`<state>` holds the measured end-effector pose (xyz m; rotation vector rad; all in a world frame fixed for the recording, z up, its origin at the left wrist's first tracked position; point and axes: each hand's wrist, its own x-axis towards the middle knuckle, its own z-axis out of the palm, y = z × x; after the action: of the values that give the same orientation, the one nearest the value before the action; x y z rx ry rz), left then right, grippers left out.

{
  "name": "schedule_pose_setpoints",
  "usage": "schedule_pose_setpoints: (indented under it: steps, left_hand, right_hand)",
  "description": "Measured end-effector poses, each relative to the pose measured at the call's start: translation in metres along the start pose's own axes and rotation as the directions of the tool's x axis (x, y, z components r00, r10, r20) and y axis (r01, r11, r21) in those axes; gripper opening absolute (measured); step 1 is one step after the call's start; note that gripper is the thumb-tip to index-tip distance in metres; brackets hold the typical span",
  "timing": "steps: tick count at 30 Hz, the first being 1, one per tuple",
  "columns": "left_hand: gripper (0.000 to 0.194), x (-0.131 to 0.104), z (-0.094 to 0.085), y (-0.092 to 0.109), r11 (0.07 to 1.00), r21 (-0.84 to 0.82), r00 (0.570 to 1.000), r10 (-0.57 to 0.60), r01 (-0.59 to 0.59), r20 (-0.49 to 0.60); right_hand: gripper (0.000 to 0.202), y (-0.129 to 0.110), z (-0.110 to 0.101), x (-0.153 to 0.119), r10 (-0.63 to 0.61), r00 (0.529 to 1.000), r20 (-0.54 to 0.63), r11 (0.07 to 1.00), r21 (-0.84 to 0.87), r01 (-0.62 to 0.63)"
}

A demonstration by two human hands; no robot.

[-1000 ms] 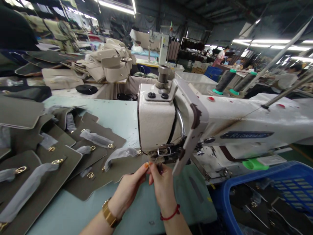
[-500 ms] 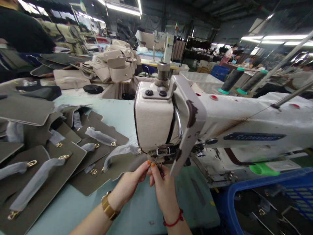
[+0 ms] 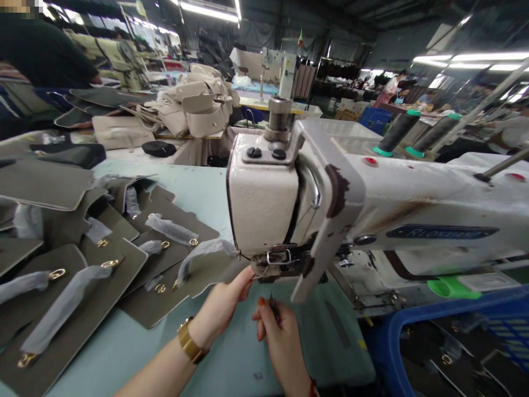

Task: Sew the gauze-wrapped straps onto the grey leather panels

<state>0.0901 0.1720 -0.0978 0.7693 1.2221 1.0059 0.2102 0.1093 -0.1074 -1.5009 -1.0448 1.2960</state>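
Note:
My left hand (image 3: 225, 300), with a gold watch (image 3: 190, 342) at the wrist, reaches under the head of the white sewing machine (image 3: 264, 193). Its fingers are drawn together by the needle area; the tips are partly hidden, and what they pinch I cannot make out. Behind that hand a grey-brown panel (image 3: 209, 270) with a wrapped strap (image 3: 202, 251) runs up to the machine. My right hand (image 3: 279, 328) is lower and to the right, apart from the machine, its fingers closed around a small dark pointed tool (image 3: 273, 303), mostly covered by the hand.
Several similar panels (image 3: 103, 309) with wrapped straps and gold clasps lie on the left of the pale green table (image 3: 198, 187). A blue basket (image 3: 390, 342) holding more pieces stands at the right. Thread cones (image 3: 399, 131) are behind the machine arm. Another person (image 3: 45, 49) is far left.
My right hand has drawn back down from the needle area, away from my left hand. My left hand has stayed close to the machine head. The view has shifted slightly.

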Motion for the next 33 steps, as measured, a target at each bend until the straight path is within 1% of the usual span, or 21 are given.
schedule_pose_setpoints:
  steps: [3, 6, 10, 14, 17, 20, 22, 25, 27, 29, 31, 33]
  left_hand:
    - [0.041, 0.002, 0.004, 0.001, 0.999, -0.033, 1.0, 0.001, -0.001, -0.018]
    - [0.042, 0.005, 0.005, 0.0, 0.999, -0.048, 1.0, -0.006, 0.005, -0.022]
    - [0.044, 0.008, 0.004, -0.003, 0.999, -0.053, 1.0, -0.003, 0.003, 0.011]
    - [0.043, 0.008, 0.004, -0.002, 0.996, -0.08, 0.998, 0.051, -0.047, 0.047]
    - [0.044, 0.008, 0.006, -0.001, 0.993, -0.104, 0.997, 0.06, -0.056, 0.044]
    - [0.042, 0.006, 0.009, -0.003, 0.992, -0.109, 0.998, 0.059, -0.056, 0.022]
    - [0.04, 0.004, 0.012, -0.007, 0.991, -0.107, 0.997, 0.077, -0.078, -0.016]
    - [0.035, -0.004, 0.021, -0.013, 0.994, -0.064, 0.987, 0.079, -0.089, -0.14]
    - [0.033, -0.009, 0.028, -0.014, 0.997, -0.039, 0.971, 0.053, -0.064, -0.233]
    - [0.034, -0.013, 0.037, -0.011, 0.998, -0.054, 0.952, 0.016, -0.034, -0.305]
    - [0.035, -0.016, 0.045, -0.006, 0.997, -0.076, 0.941, -0.013, -0.013, -0.338]
    - [0.038, -0.02, 0.051, -0.003, 0.994, -0.105, 0.943, -0.044, 0.01, -0.33]
  right_hand:
    - [0.044, 0.025, -0.001, -0.007, 0.033, 0.999, 0.024, 0.999, -0.041, -0.032]
    - [0.046, 0.039, 0.0, -0.01, 0.024, 0.999, 0.047, 0.997, -0.076, -0.02]
    - [0.046, 0.043, 0.002, -0.01, -0.001, 0.998, 0.069, 0.992, -0.124, 0.009]
    - [0.045, 0.041, 0.001, -0.009, -0.001, 0.997, 0.077, 0.991, -0.131, 0.011]
    - [0.045, 0.043, -0.001, -0.009, -0.002, 0.996, 0.091, 0.992, -0.127, 0.013]
    - [0.045, 0.044, -0.002, -0.01, -0.003, 0.994, 0.107, 0.993, -0.115, 0.015]
    - [0.045, 0.044, -0.003, -0.011, -0.006, 0.994, 0.113, 0.994, -0.108, 0.018]
    - [0.046, 0.042, -0.005, -0.011, -0.009, 0.991, 0.133, 0.994, -0.103, 0.023]
    - [0.046, 0.041, -0.005, -0.011, -0.003, 0.989, 0.147, 0.994, -0.105, 0.019]
    - [0.048, 0.04, -0.006, -0.011, -0.005, 0.989, 0.148, 0.994, -0.106, 0.021]
    - [0.05, 0.039, -0.006, -0.011, -0.014, 0.991, 0.135, 0.996, -0.082, 0.025]
    - [0.048, 0.036, -0.008, -0.011, -0.017, 0.994, 0.107, 0.999, -0.034, 0.021]
